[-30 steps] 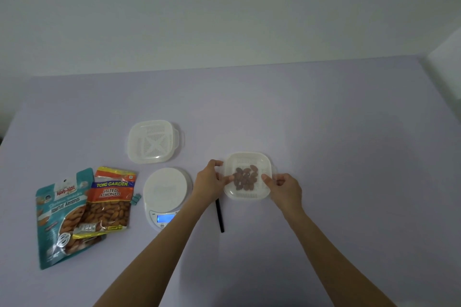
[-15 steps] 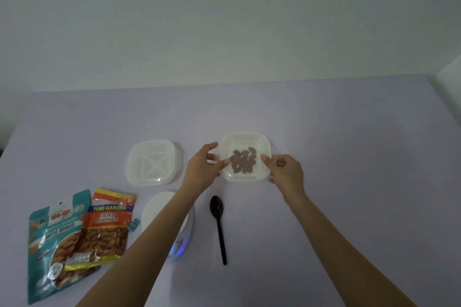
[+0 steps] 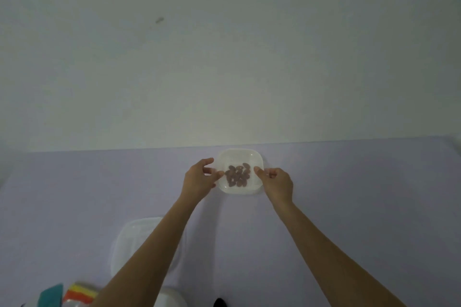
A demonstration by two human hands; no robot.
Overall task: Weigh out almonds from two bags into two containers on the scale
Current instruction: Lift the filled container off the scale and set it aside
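Left hand (image 3: 199, 178) and right hand (image 3: 277, 182) each pinch one side of the far container (image 3: 239, 152), near the far edge of the one table (image 3: 361, 194). A second container (image 3: 134, 239) lies nearer, partly under the left forearm. Two bags show at bottom left, a teal bag (image 3: 51, 295) and an orange bag (image 3: 80, 293). About a dozen almonds (image 3: 238, 176) lie in the far container.

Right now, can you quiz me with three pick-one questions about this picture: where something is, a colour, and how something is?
1. Where is the almond container? A on the scale; B near the far edge of the table; C on the bags.
2. What colour is the table? A green; B red; C lilac.
3. How is that container? A open, almonds inside; B lidded; C empty.
Answers: 1 B: it is close to the far edge, between the left hand and right hand. 2 C: the bare top is pale purple. 3 A: brown almonds show uncovered.
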